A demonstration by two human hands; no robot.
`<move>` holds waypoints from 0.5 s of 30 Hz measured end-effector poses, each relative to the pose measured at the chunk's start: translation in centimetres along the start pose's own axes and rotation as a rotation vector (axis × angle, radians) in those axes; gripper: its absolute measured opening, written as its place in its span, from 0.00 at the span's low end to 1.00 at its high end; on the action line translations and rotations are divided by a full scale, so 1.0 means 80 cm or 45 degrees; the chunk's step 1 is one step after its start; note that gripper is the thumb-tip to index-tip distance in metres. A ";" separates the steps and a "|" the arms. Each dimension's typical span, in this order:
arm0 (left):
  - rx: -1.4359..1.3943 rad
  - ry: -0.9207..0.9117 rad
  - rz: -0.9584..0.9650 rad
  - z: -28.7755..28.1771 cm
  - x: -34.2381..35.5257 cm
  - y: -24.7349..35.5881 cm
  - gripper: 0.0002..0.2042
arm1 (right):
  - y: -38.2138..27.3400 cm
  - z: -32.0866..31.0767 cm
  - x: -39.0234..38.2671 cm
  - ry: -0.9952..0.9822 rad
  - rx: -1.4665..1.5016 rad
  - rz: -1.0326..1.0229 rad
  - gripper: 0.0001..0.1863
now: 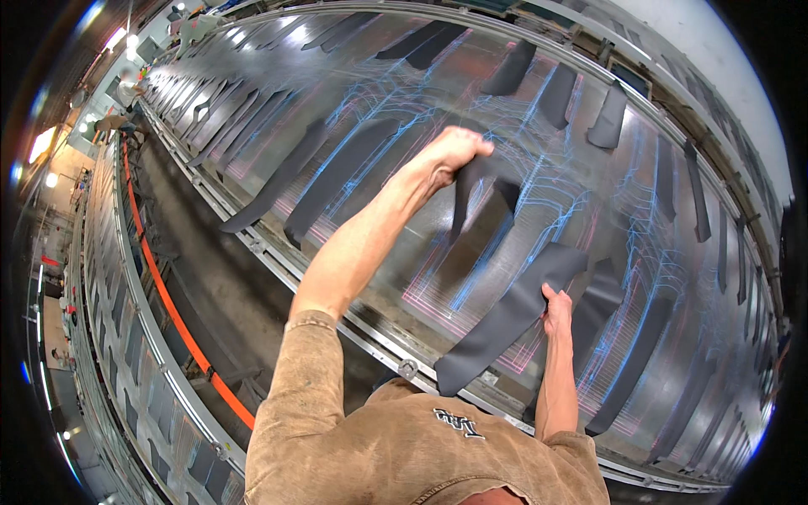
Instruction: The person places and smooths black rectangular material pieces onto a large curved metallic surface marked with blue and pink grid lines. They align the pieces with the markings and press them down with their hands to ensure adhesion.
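Note:
My left hand (459,150) is stretched far over the long table, its fingers closed on the edge of a dark grey cut fabric piece (476,171). That piece hangs bent below the hand, raised off the table top. Closer to me, my right hand (556,311) pinches the side of a long dark grey fabric panel (512,313), thumb on top, fingers hidden beneath. The panel slants toward the near rail, its lower end near my shirt. Just right of it, another dark piece (599,299) lies on the table, partly behind the right hand.
The table top (438,244) carries blue and pink drawn outlines and several flat dark pieces (341,172). A metal rail (379,341) edges its near side. Across an aisle at left stands a second long table (143,370) with an orange strip (172,307). A person (126,91) stands far left.

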State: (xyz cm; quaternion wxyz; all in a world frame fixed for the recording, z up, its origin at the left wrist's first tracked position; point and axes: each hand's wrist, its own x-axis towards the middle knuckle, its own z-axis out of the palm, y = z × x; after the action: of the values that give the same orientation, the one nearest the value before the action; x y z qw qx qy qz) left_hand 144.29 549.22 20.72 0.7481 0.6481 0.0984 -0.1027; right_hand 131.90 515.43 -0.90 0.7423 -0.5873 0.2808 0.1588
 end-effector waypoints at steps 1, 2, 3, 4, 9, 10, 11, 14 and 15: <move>-0.067 -0.090 0.104 -0.002 0.004 0.021 0.04 | -0.001 0.002 0.000 -0.018 -0.014 0.008 0.15; -0.128 -0.104 0.156 0.014 -0.002 0.057 0.05 | -0.004 -0.005 0.001 0.010 0.002 -0.003 0.15; -0.104 -0.142 0.225 0.022 -0.010 0.091 0.06 | -0.007 -0.005 -0.001 0.017 0.021 -0.005 0.15; -0.077 -0.169 0.292 0.021 -0.017 0.109 0.07 | -0.007 -0.004 -0.003 0.015 0.036 -0.003 0.15; 0.688 -0.057 0.494 -0.067 -0.024 0.027 0.11 | -0.007 0.005 -0.012 0.017 0.053 -0.033 0.13; 0.729 -0.036 0.417 -0.094 -0.030 -0.008 0.12 | -0.007 0.004 -0.014 0.032 0.072 -0.034 0.14; 0.776 0.037 0.300 -0.127 -0.040 -0.045 0.12 | -0.003 0.006 -0.014 0.027 0.053 -0.027 0.14; 0.681 0.199 -0.040 -0.204 -0.084 -0.145 0.13 | -0.002 0.010 -0.010 0.026 0.009 -0.018 0.13; 0.715 0.273 -0.128 -0.218 -0.095 -0.165 0.11 | -0.002 0.013 -0.010 0.044 0.012 -0.016 0.13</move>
State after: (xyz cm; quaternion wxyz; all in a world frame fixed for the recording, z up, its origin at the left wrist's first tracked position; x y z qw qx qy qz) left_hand 133.05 564.84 7.83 0.5190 0.8311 0.1763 -0.0938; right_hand 131.63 516.46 -0.12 0.7411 -0.5882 0.2907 0.1423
